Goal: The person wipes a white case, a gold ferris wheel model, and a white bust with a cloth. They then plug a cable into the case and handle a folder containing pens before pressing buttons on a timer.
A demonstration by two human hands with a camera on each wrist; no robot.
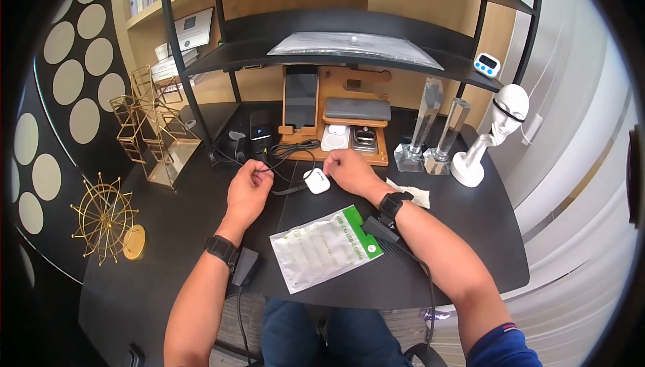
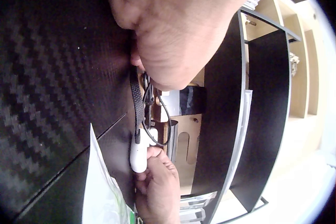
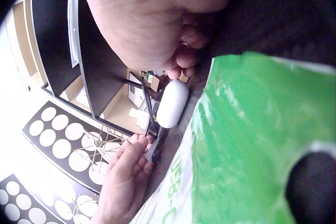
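White earbud-style case point(image 1: 317, 181) is low over the middle of the desk point(image 1: 463, 253), between the two hands, with a black strap point(image 1: 289, 191) running off its left side. Right hand point(image 1: 353, 173) pinches the case at its right end: fingers curled in, tips closed on the edge, no wide opening. Holding just the end probably steadies the case and leaves the strap side free. Left hand point(image 1: 249, 197) has thumb and fingers nearly closed on a thin black cord point(image 1: 274, 165); a fingertip pinch likely suits something that slim. Strap's free end is right by those fingertips; can't tell if it is gripped too.

Black cable coil point(image 1: 295, 147) sits behind, against the wooden stand point(image 1: 381, 155), perhaps parked there for slack. Phone point(image 1: 300, 98) leans upright on the stand, likely so the screen faces the seat. Power bank point(image 1: 260, 127) is just left of it, display lit. Plastic packet point(image 1: 316, 253) with green header, printed USB-C to USB-C Cable, lies flat at the near side, below the case, seemingly put aside within reach. White cloth point(image 1: 412, 194) lies behind the right wrist, apart from the case.
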